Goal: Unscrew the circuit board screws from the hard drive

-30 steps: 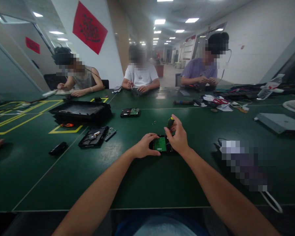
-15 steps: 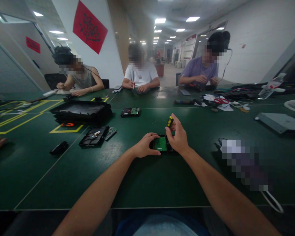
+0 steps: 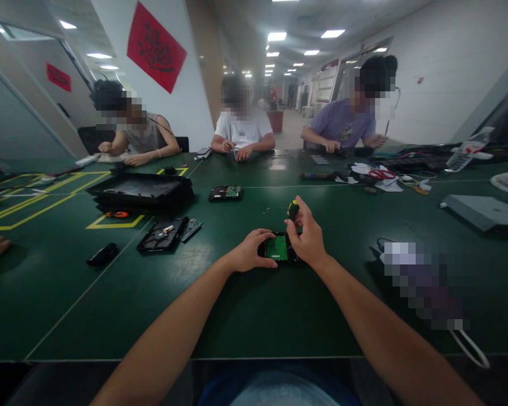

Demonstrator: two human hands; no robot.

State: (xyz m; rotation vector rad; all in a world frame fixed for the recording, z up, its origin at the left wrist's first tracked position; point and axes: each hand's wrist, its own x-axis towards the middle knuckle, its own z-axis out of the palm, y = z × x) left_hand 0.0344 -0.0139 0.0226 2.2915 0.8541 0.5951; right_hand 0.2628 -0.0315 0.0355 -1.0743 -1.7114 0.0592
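A hard drive (image 3: 276,248) with a green circuit board facing up lies on the table in front of me. My left hand (image 3: 254,250) grips its left side, thumb along the near edge and fingers over the far edge. Upright in my right hand (image 3: 305,237) is a screwdriver (image 3: 293,210) with a yellow and black handle, pinched between thumb and fingers. Its tip points down at the drive's right part, where my hand hides it. Several tiny screws (image 3: 266,211) lie on the table beyond the drive.
Farther off lies another drive (image 3: 225,193). To the left are an opened drive casing (image 3: 162,234), a loose circuit board (image 3: 191,229), a black tray (image 3: 139,192) and a black object (image 3: 102,255). At right sit a grey box (image 3: 485,212) and a blurred-out item (image 3: 423,282). Three people sit opposite.
The screwdriver's handle has turned in my right fingers, and that hand has barely shifted. My left hand and the drive stay put. The person at far right has moved their hands.
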